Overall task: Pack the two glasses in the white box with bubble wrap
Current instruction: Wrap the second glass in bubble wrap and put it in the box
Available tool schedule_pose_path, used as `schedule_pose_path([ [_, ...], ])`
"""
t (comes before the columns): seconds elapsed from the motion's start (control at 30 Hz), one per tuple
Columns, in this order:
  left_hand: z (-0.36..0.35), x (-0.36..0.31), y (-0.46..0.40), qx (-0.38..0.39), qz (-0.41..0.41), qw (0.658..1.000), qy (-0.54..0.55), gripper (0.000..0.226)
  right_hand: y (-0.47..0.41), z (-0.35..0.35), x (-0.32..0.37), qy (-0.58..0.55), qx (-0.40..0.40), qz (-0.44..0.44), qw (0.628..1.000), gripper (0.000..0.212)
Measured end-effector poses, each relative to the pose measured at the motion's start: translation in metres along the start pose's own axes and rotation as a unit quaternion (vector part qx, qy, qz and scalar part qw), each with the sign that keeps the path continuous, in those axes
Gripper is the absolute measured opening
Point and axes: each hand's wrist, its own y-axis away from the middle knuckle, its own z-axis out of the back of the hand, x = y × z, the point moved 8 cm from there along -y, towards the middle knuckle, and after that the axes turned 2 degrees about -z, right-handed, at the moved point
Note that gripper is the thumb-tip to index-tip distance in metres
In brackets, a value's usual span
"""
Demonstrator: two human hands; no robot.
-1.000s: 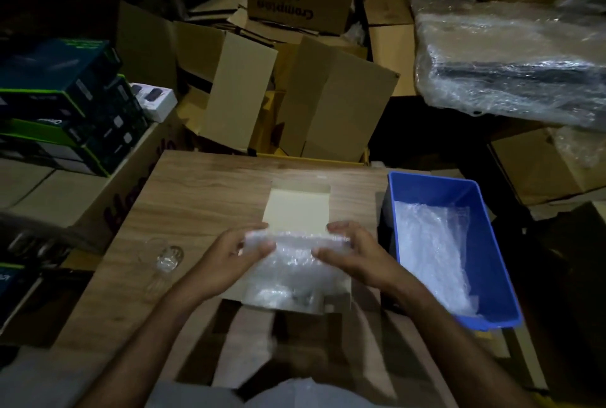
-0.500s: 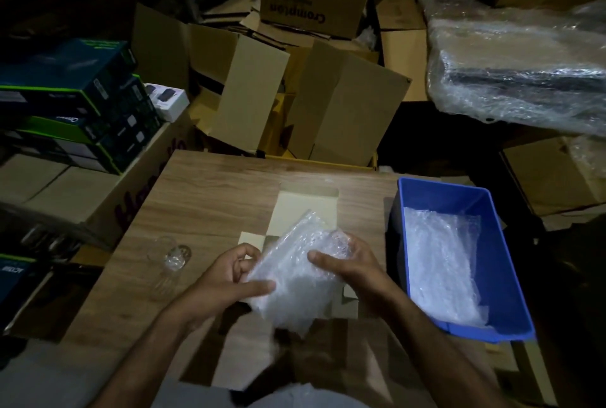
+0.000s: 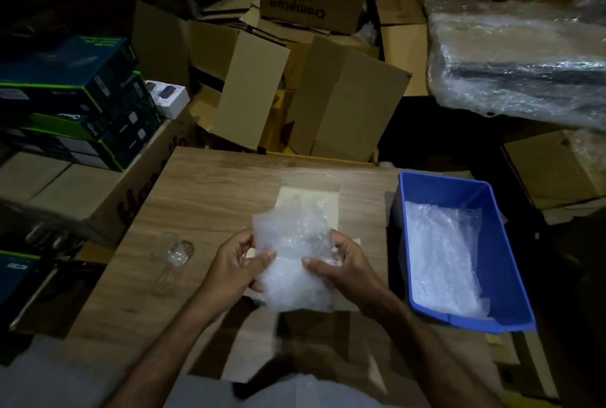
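left hand (image 3: 234, 268) + right hand (image 3: 344, 263) grip bubble wrap (image 3: 295, 263) | above white box (image 3: 308, 201)

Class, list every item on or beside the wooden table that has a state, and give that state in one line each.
White box: open, lid flap laid back.
Bubble wrap bundle: gripped by both hands above the box.
Left hand: gripping the bundle.
Right hand: gripping the bundle.
Glass: unwrapped, on the table.
Blue bin: holds spare bubble wrap.

Dim, murky wide-angle view; corners fall dark, edges bend outward.
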Motion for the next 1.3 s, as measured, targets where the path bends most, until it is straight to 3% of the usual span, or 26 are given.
schedule_pose_path([
  [0.1,0.002,0.012,0.003,0.054,0.041,0.994,0.084,0.038,-0.001,-0.003,-0.002,-0.03,0.001,0.017,0.999,0.017],
  [0.23,-0.008,0.022,0.019,0.155,0.135,0.952,0.225,0.071,-0.002,-0.008,-0.001,-0.029,0.01,0.008,1.0,0.006],
  [0.33,-0.005,0.024,0.017,0.11,0.131,0.968,0.182,0.066,0.0,-0.014,-0.007,-0.026,0.046,-0.02,0.998,0.004],
  [0.43,0.002,0.016,0.015,0.059,0.075,0.985,0.141,0.039,0.003,-0.024,-0.007,-0.109,0.081,-0.037,0.99,0.025],
  [0.5,0.007,0.014,0.015,0.038,0.053,0.991,0.118,0.047,0.003,-0.031,-0.003,-0.048,0.085,-0.031,0.995,0.02],
  [0.57,0.012,0.017,0.016,0.028,0.053,0.992,0.108,0.06,-0.002,-0.029,-0.001,0.064,0.028,-0.012,0.998,0.03],
  [0.7,0.025,0.025,0.016,0.05,0.061,0.996,0.045,0.043,-0.014,-0.035,-0.006,0.074,0.024,0.016,0.997,0.048],
  [0.8,0.038,0.033,0.013,0.041,0.058,0.997,0.012,0.027,-0.023,-0.044,-0.012,0.092,0.049,0.042,0.994,0.037],
  [0.9,0.048,0.042,0.012,0.064,0.09,0.992,0.064,0.023,-0.03,-0.055,-0.013,0.076,0.056,0.088,0.992,0.013],
  [1.03,0.061,0.049,0.015,0.103,0.126,0.979,0.125,0.03,-0.043,-0.066,-0.019,0.044,0.048,0.077,0.995,0.011],
  [1.07,0.064,0.048,0.014,0.104,0.122,0.978,0.132,0.03,-0.047,-0.066,-0.023,0.062,0.039,0.061,0.995,0.019],
  [1.17,0.081,0.05,0.005,0.036,0.089,0.991,0.098,0.019,-0.056,-0.074,-0.029,0.102,0.025,0.062,0.993,0.023],
  [1.3,0.1,0.05,-0.005,-0.061,0.035,0.997,0.027,0.03,-0.063,-0.094,-0.028,0.096,0.022,0.098,0.99,0.033],
])
